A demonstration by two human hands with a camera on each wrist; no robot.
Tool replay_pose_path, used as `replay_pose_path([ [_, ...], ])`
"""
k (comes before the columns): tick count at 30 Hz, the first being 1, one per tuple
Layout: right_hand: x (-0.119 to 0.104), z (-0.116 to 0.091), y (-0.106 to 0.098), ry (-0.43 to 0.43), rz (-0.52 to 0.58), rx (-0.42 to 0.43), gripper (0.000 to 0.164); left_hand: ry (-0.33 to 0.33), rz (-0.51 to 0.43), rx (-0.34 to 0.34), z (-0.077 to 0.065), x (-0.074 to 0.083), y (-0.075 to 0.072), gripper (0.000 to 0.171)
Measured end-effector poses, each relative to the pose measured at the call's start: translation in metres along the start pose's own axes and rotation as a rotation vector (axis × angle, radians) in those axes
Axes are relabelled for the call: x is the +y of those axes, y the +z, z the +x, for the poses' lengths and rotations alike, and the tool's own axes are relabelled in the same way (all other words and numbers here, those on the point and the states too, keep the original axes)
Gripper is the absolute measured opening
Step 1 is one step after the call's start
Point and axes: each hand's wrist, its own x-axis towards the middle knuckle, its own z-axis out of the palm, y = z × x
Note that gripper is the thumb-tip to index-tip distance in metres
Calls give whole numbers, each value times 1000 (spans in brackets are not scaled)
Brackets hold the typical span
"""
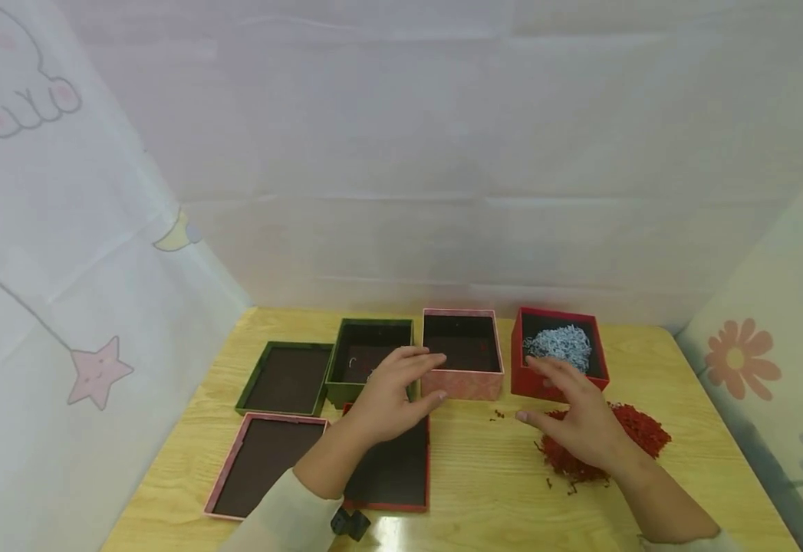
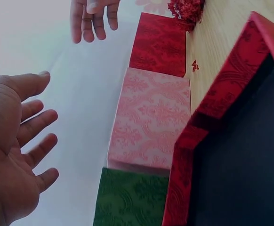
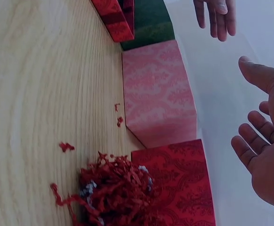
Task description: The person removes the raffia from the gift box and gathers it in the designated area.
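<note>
Both hands hover above the table with fingers extended and nothing held. In the head view the left hand [image 1: 394, 395] is over the green box [image 1: 341, 392] and the red lid [image 1: 394, 468], its fingertips overlapping the pink box [image 1: 466, 385]. My right hand [image 1: 580, 422] is above a heap of red shredded paper [image 1: 639, 433], fingertips in front of the red box [image 1: 539, 383]. Pale blue shredded paper [image 1: 563, 345] fills part of that red box. A dark interior shows in the pink box, and a small white curl lies in the green one.
To the left lie the green lid [image 1: 287, 378] and the pink lid [image 1: 266, 464], insides up. Two small black objects [image 1: 350, 524] sit by the red lid's near edge. Red scraps [image 3: 66, 147] are scattered on the wooden table [image 1: 484, 491]. A white curtain [image 1: 442, 153] stands behind.
</note>
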Motion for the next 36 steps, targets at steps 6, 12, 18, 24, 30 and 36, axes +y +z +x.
replay_pose_path([
  [6, 14, 5, -5, -31, -31, 20, 78, -6, 19, -19, 19, 4, 6, 53],
  [12, 25, 8, -8, -32, -47, 22, 76, -19, 5, -40, 37, 9, 16, 52],
  [18, 34, 12, -10, -46, -83, 42, 72, -55, -26, -69, 53, 16, 27, 52],
  [24, 46, 19, -19, -20, -96, 57, 70, -76, 15, -91, 61, 19, 44, 48],
  [30, 59, 29, -30, -6, -109, 70, 69, -69, 39, -110, 63, 15, 61, 47],
  [36, 72, 35, -35, 46, -105, 40, 72, -44, 70, -111, 72, 16, 72, 46],
])
